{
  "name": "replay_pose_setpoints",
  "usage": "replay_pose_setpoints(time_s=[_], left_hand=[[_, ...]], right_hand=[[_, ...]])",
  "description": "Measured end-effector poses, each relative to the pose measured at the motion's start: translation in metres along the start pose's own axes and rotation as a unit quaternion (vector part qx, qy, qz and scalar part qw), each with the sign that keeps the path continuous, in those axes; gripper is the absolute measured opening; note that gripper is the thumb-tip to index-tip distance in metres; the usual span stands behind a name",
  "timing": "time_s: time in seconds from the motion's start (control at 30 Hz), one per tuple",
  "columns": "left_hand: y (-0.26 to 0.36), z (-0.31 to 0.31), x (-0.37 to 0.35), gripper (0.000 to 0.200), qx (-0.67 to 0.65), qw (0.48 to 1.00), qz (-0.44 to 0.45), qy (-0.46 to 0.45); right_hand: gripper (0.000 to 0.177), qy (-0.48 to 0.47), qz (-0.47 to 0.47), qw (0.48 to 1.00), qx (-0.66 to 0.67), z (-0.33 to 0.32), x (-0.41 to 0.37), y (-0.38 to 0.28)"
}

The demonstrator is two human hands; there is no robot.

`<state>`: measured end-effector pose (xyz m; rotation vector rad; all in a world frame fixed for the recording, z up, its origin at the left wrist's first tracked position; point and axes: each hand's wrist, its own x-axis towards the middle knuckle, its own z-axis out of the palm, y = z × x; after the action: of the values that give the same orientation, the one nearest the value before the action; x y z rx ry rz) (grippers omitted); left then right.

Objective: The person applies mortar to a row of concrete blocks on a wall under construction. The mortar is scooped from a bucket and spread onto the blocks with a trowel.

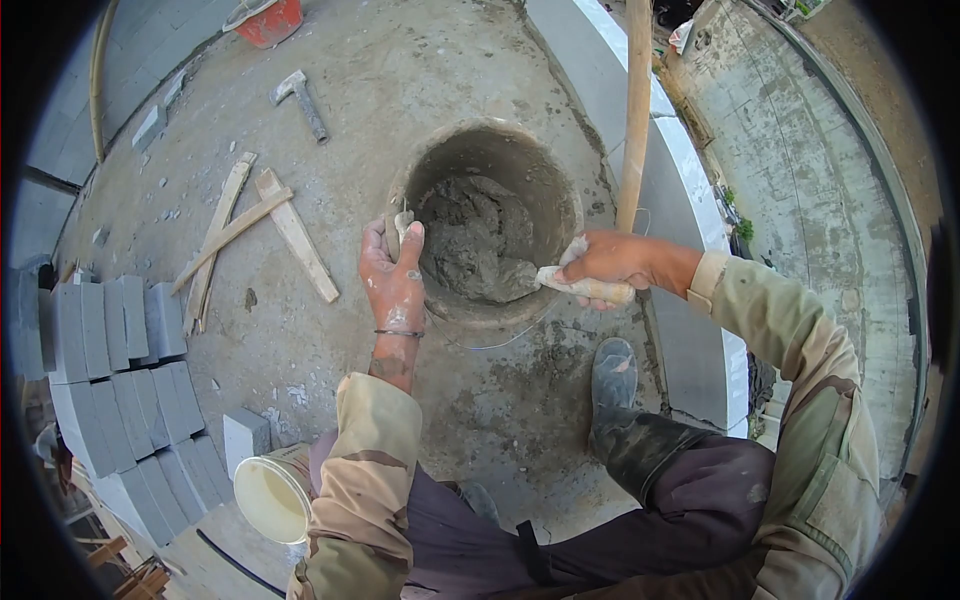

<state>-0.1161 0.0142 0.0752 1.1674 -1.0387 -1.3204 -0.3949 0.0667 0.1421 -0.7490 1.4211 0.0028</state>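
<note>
A round bucket coated in dried cement stands on the concrete floor, with wet grey mortar inside. My right hand is closed around the pale, cement-smeared handle of a trowel. The trowel's blade reaches over the near right rim into the mortar and is mostly covered by it. At the left rim, my left hand is closed, its thumb against a small pale piece whose kind I cannot make out. Mortar marks both hands.
A hammer and several wooden strips lie on the floor. Grey blocks are stacked left, near a cream bucket. A red bucket stands at the back. A wooden pole rises beside the low block wall.
</note>
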Motion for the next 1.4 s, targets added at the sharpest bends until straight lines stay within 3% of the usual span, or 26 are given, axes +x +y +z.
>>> replay_pose_setpoints(time_s=[0.13, 0.2, 0.3, 0.33, 0.37, 0.4, 0.43, 0.47, 0.5, 0.57, 0.67, 0.8, 0.87, 1.0, 1.07, 1.23, 1.3, 1.4], left_hand=[[0.003, 0.006, 0.0, 0.032, -0.001, 1.0, 0.001, -0.005], [0.002, 0.009, -0.002, 0.03, -0.013, 1.0, 0.01, -0.002], [0.0, 0.007, 0.0, 0.028, -0.004, 1.0, 0.012, -0.009], [-0.001, 0.005, -0.001, 0.028, 0.0, 1.0, 0.007, -0.008], [-0.002, 0.003, 0.0, 0.028, 0.003, 1.0, 0.003, -0.008], [-0.001, 0.003, 0.0, 0.028, 0.004, 1.0, 0.005, -0.009], [-0.001, 0.001, -0.001, 0.028, -0.01, 1.0, -0.004, -0.004], [0.0, 0.0, -0.002, 0.027, -0.025, 1.0, -0.014, 0.003], [-0.001, -0.002, -0.003, 0.027, -0.025, 1.0, -0.014, 0.005], [-0.001, -0.001, -0.004, 0.028, -0.028, 0.999, -0.016, 0.011], [0.005, 0.006, -0.009, 0.031, -0.008, 1.0, 0.006, 0.005], [0.006, 0.016, -0.015, 0.035, -0.018, 1.0, -0.007, -0.007], [0.005, 0.018, -0.016, 0.037, -0.033, 0.999, -0.019, -0.002], [0.003, 0.023, -0.019, 0.039, -0.005, 1.0, 0.007, 0.027], [0.007, 0.033, -0.028, 0.039, -0.02, 0.999, 0.015, 0.034], [0.017, 0.052, -0.048, 0.035, 0.034, 0.998, 0.042, 0.02], [0.015, 0.052, -0.046, 0.034, 0.054, 0.997, 0.051, 0.018], [0.011, 0.036, -0.025, 0.037, -0.041, 0.998, 0.003, 0.049]], right_hand=[[0.034, -0.014, 0.012, 0.992, 0.122, 0.002, 0.002, 0.009], [0.034, -0.066, 0.009, 0.942, 0.328, 0.005, 0.006, 0.012], [0.038, -0.047, 0.016, 0.944, 0.327, 0.017, 0.005, 0.009], [0.039, -0.017, 0.006, 0.98, 0.2, 0.016, -0.005, 0.002], [0.039, -0.016, 0.002, 0.979, 0.201, 0.015, -0.017, -0.007], [0.039, 0.041, -0.045, 0.997, -0.042, 0.014, -0.03, -0.018], [0.039, 0.095, -0.087, 0.951, -0.281, 0.013, -0.036, -0.024], [0.033, 0.193, -0.196, 0.879, -0.389, 0.005, -0.03, -0.016], [0.033, 0.192, -0.197, 0.879, -0.391, 0.002, -0.025, -0.015], [0.024, 0.335, -0.204, 0.8, -0.455, -0.006, -0.018, -0.017], [0.02, 0.345, -0.182, 0.775, -0.497, 0.0, 0.0, -0.031], [0.027, 0.277, -0.191, 0.805, -0.489, 0.018, 0.02, -0.02], [0.03, 0.215, -0.182, 0.844, -0.457, 0.033, 0.016, -0.012], [0.027, 0.174, -0.207, 0.885, -0.38, 0.051, 0.014, -0.008], [0.029, 0.113, -0.076, 0.973, -0.184, 0.061, 0.008, -0.021], [0.027, 0.059, -0.045, 0.996, -0.049, 0.043, 0.002, -0.012], [0.026, 0.023, -0.045, 0.994, 0.094, 0.033, -0.007, 0.01], [0.032, 0.026, -0.094, 0.99, 0.1, 0.028, -0.023, 0.034]])
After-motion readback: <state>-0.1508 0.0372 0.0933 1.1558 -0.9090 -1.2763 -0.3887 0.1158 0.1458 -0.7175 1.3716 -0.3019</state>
